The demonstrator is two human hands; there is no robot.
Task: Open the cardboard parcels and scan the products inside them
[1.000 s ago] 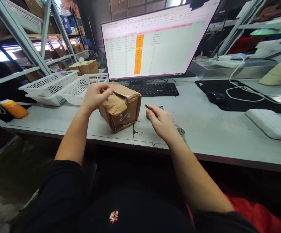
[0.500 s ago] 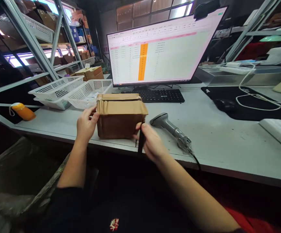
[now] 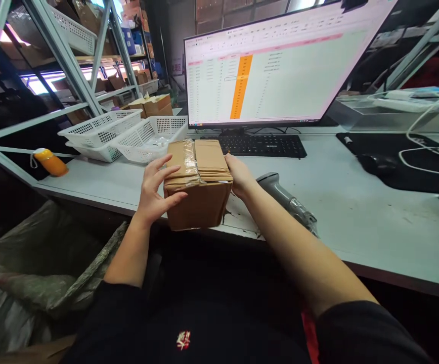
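Observation:
A brown cardboard box [image 3: 196, 205] with clear tape along its top sits at the table's front edge, right in front of me. My left hand [image 3: 156, 189] grips its left side, fingers spread over the top edge and thumb across the front face. At the box's right side, my right hand [image 3: 239, 174] presses against the upper edge; most of its fingers are hidden behind the box. Whether that hand still has the dark, narrow object in it cannot be seen. A grey barcode scanner [image 3: 286, 197] lies just right of my right forearm, partly covered by it.
Behind the box stand a black keyboard [image 3: 267, 145] and a monitor [image 3: 299, 76]. White plastic baskets [image 3: 101, 129] and an orange bottle [image 3: 52, 163] are on the left. A large lined bin [image 3: 56, 263] gapes below the table's left edge. A mouse [image 3: 375, 164] rests on a black mat.
The box has turned and tipped so its taped top shows. My left hand has spread over its top edge. My right hand has moved up its right side, and the dark narrow object is out of sight.

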